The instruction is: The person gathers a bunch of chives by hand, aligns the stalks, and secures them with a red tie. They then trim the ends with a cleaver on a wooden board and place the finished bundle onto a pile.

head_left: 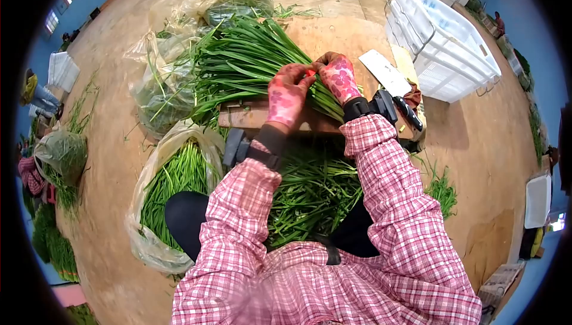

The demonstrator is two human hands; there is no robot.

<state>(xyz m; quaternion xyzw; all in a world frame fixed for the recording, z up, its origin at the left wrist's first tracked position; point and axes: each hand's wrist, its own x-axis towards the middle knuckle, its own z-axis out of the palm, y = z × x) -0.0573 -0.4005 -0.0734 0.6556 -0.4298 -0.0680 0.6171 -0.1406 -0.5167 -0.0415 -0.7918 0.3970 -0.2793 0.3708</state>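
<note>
At upper centre, the left hand and right hand pinch a red strip between them over the greens, seemingly keeping the long, glossy stems gathered on the wooden board. The flat, broad-bladed knife lies just beside, probably within easy reach.

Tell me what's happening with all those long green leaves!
Somebody's left hand and right hand meet at a small red strip on a big leafy bunch. The bunch lies across a wooden board. A wide knife rests to the right, and an open plastic bag of green stalks sits below.
</note>
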